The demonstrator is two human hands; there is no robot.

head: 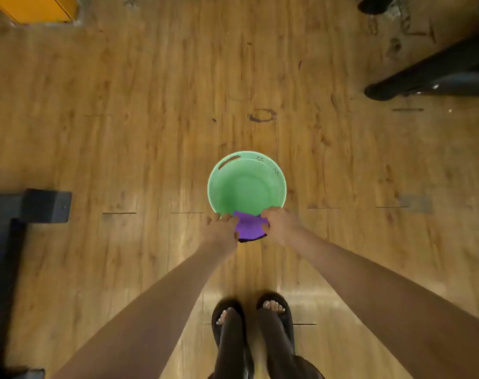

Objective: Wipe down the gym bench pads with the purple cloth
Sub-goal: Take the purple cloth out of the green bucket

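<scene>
Cloth [250, 225] at frame centre, draped over basin [246, 184] near rim. Left hand [222, 231] and right hand [279, 224] pinching its sides, grip closed, probably to lift it.

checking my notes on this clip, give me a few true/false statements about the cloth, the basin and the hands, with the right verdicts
1. Both hands hold the purple cloth. True: the left hand and right hand grip it from either side.
2. The green basin stands on a bench pad. False: it stands on the wooden floor.
3. The basin is full of folded towels. False: its green inside shows bare, and whether it holds water cannot be told.
4. The cloth is at the near rim of the basin. True.
5. The person wears black open-toed sandals. True.
6. The cloth is yellow. False: it is purple.
</scene>
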